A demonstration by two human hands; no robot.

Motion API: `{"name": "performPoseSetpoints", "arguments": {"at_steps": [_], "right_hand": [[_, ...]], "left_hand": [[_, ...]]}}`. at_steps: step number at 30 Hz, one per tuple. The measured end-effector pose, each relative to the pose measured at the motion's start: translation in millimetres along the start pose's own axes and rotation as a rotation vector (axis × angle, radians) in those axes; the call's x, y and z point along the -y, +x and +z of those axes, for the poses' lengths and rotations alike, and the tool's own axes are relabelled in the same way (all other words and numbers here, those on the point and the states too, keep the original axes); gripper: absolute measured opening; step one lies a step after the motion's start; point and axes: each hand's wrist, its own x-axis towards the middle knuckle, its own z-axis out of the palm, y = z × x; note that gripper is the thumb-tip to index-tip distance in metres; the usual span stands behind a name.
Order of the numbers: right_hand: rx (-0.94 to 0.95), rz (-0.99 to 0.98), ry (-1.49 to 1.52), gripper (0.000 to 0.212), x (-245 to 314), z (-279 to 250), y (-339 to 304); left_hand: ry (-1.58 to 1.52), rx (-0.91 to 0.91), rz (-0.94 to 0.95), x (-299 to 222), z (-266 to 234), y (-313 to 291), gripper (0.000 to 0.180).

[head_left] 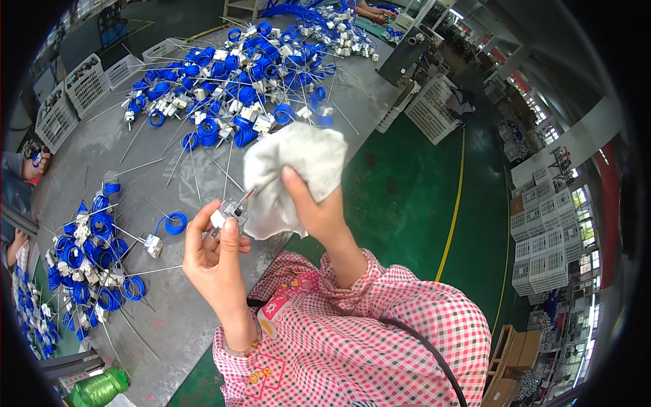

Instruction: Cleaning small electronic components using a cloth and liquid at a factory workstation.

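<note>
Left hand pinched metal part, fingertips nearly closed; seemed light, stiff, best held by sides. Right hand clasped soft cloth, two o'clock.

The cloth is white, the smock checked pink-white-and-black, the coiled wires blue, the desk grey, the floor green with a yellow stripe

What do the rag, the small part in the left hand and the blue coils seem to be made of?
Rag: soft, matte fabric, perhaps cotton; it creases and drapes from the right hand.
Small part in the left hand: likely metal, its grey body showing silvery highlights.
Blue coils: probably plastic-coated wire; smooth, faintly glossy, evenly coloured.
</note>
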Motion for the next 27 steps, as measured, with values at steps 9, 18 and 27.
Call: {"name": "performPoseSetpoints", "arguments": {"at_steps": [9, 18, 27], "right_hand": [[0.406, 0.245, 0.403, 0.034, 9.7, 25.5, -11.1], [0.399, 0.274, 0.439, 0.039, 5.8, 22.1, -12.8], [0.366, 0.247, 0.259, 0.044, 8.2, 18.1, -18.2]], "left_hand": [[-0.011, -0.096, 0.039, -3.3, -0.2, -3.2, 0.027], [-0.074, -0.065, -0.016, -5.7, -4.2, -8.4, 0.027], [-0.061, -0.034, 0.026, -1.5, -5.8, -9.9, 0.026]]}}
